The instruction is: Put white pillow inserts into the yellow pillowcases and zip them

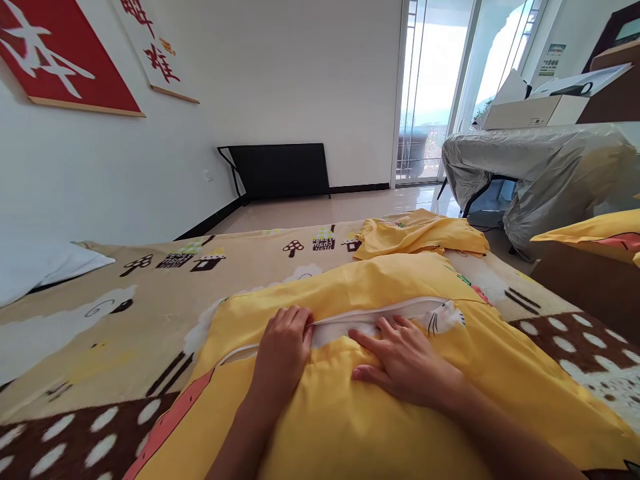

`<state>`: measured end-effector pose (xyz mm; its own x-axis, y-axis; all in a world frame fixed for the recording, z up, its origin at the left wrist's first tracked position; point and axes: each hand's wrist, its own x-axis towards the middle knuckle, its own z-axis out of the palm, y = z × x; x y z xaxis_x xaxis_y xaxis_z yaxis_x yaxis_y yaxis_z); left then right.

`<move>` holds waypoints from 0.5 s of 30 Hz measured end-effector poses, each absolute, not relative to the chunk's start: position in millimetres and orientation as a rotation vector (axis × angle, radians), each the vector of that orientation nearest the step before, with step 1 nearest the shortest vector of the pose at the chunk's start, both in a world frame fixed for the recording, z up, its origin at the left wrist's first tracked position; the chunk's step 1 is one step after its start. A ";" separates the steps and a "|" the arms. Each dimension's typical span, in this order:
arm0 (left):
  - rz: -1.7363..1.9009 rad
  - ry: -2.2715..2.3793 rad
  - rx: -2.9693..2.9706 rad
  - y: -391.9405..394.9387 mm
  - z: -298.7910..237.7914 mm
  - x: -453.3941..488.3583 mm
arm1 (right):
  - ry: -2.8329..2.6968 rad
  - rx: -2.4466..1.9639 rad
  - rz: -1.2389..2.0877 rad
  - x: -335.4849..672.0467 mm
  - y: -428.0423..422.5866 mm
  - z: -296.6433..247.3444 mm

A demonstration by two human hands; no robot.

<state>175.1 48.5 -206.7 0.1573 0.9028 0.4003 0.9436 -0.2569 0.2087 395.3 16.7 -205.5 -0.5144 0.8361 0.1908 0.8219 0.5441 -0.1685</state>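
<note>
A yellow pillowcase (350, 427) with a white pillow (345, 328) showing through its open edge lies in front of me on the bed. My left hand (283, 350) has its fingers curled over the edge of the opening, at the left of the white gap. To the right of it, my right hand (405, 363) lies flat on the yellow cloth with its fingers stretched out, their tips at the white pillow. A second yellow pillowcase (415, 233) lies crumpled further back on the bed.
The bed (100, 347) has a beige and brown patterned sheet. A white pillow (45, 267) lies at the far left. A covered table (540, 167) with boxes stands at the right. A black folded frame (280, 170) leans on the far wall.
</note>
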 end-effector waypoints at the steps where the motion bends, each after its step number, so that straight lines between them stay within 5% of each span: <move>1: -0.662 -1.853 -2.299 48.1 -207.3 176.7 | -2.536 -1.390 0.080 395.2 16.7 -205.7; 15: -0.827 -1.623 -2.467 11.7 -167.5 166.9 | -2.545 -1.364 0.133 395.1 18.6 -204.0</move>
<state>166.9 11.7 -167.5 0.2950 0.8301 0.4732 0.8706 -0.4376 0.2249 395.1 18.6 -204.0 -0.5301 0.8294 0.1765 0.8065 0.5574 -0.1969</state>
